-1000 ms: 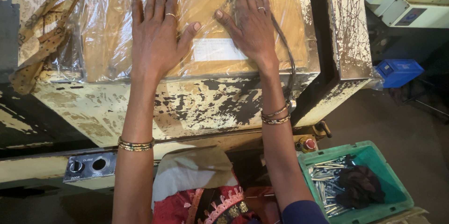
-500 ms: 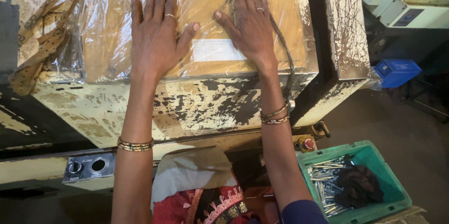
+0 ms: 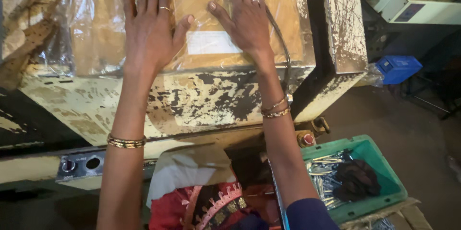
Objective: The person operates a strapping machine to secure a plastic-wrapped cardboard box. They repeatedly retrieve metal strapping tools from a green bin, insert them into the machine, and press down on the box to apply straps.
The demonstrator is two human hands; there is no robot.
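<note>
Both palms flat on the film-wrapped package.
My left hand and right hand, fingers spread, press the wrapped brown package at upper centre; film already covers it, still on the worn machine bed.

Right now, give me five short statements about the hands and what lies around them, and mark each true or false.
1. Both hands lie flat on the clear plastic film over the brown package. True.
2. The left hand holds a metal tool. False: it is empty, palm down.
3. The right hand wears a ring. True.
4. The green plastic crate sits at the person's left. False: it sits at the right, low down.
5. The blue box rests on the film. False: it stands apart, far right.
</note>
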